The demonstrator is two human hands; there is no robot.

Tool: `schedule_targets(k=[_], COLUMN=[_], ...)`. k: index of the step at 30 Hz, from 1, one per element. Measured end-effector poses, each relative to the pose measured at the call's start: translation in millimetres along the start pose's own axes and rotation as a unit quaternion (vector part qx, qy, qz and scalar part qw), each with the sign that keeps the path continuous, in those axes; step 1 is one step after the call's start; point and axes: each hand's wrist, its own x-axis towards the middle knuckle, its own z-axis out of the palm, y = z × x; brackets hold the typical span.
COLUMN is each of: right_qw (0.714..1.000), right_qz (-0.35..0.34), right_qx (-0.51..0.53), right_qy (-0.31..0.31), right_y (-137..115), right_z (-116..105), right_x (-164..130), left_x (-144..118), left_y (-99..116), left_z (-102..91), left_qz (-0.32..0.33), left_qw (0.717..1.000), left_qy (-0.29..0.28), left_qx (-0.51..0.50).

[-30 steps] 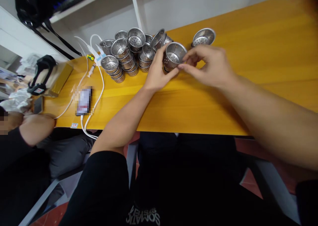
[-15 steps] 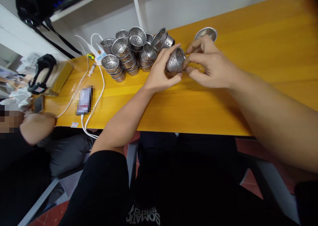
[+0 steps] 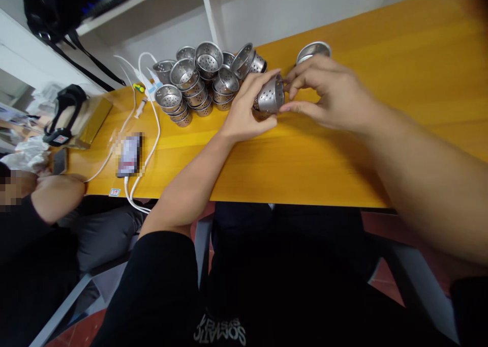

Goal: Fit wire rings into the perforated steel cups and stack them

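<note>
Left hand [image 3: 244, 114] grips small perforated steel cup [image 3: 270, 95] sideways just right of the steel cup pile [image 3: 202, 80]; right hand [image 3: 331, 95] pinches its rim, apparently—keep cup steady.

A heap of perforated steel cups [image 3: 198, 82] sits stacked at the far edge of the yellow wooden table [image 3: 343, 153], with a single steel cup [image 3: 310, 50] apart to its right. White cables [image 3: 147, 113] trail past a phone [image 3: 128, 155]. Farther left lies a black strap [image 3: 63, 113] on a yellow box [image 3: 89, 120]. A neighbouring person's elbow [image 3: 57, 197] rests at the table's corner.
</note>
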Motion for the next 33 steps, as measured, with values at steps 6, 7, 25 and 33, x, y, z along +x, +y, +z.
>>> schedule_targets(k=[6,7,25,33], right_qw=[0.999,0.998,0.994,0.973], right_qz=[-0.018,-0.012,0.042,0.137], right_qx=[0.032,0.050,-0.023,-0.142], right_qy=[0.027,0.036,0.100,-0.120], right_y=[-9,-10,26,105], right_z=[-1,-1,-10,-17], right_x=[1,1,-4,-7], left_x=[-1,-1,3,10], left_y=[1,1,-30,-64], left_z=[-2.0,-2.3,14.3,35.4], left_qz=[0.005,0.006,-0.038,-0.089], left_qw=[1.000,1.000,0.993,0.984], left_qy=[-0.006,-0.004,0.102,0.116], left_qx=[0.011,0.009,-0.033,-0.100])
